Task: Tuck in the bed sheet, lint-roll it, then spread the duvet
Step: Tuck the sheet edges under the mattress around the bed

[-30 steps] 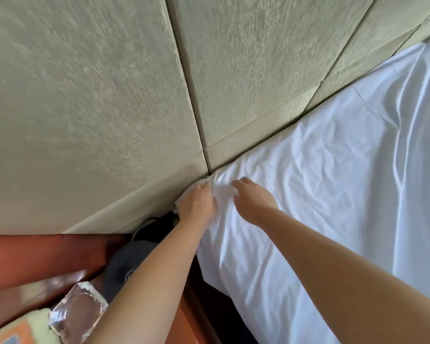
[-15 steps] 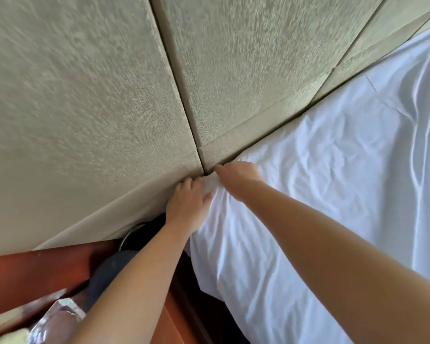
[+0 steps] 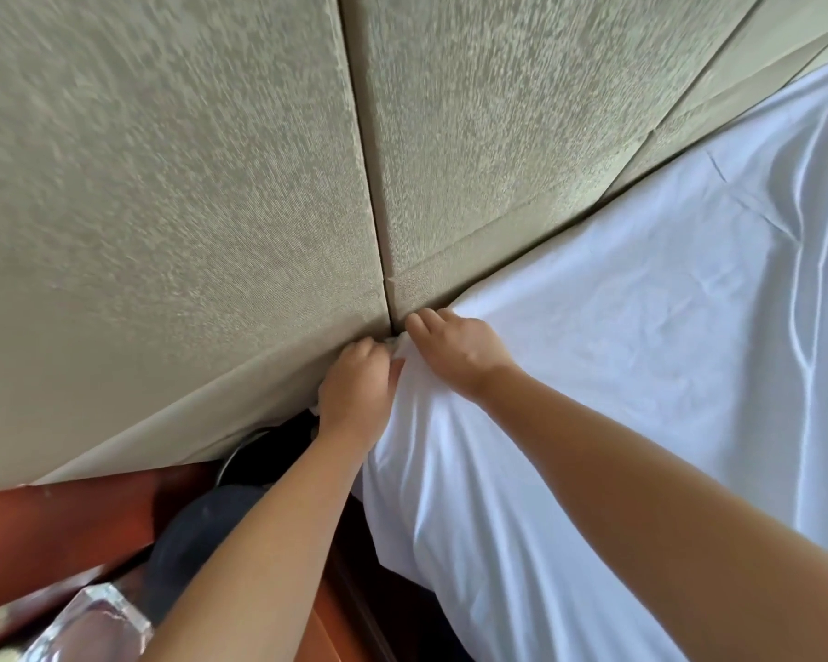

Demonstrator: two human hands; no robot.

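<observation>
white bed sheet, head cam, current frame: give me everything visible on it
The white bed sheet is plain, thin-looking woven fabric, creased all over, covering the mattress top and draping down its near side with a loose hanging edge. Its far edge meets the beige padded headboard. At the corner, the left hand pinches a bunched bit of sheet against the headboard seam, while the right hand lies on the sheet with fingertips pushed into the gap. How much is already tucked there is hidden.

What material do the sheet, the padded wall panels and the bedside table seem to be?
Sheet: thin white woven cloth, probably cotton; it creases. Panels: beige fabric, slightly shiny, textured weave. Table: reddish wood, glossy finish.
</observation>
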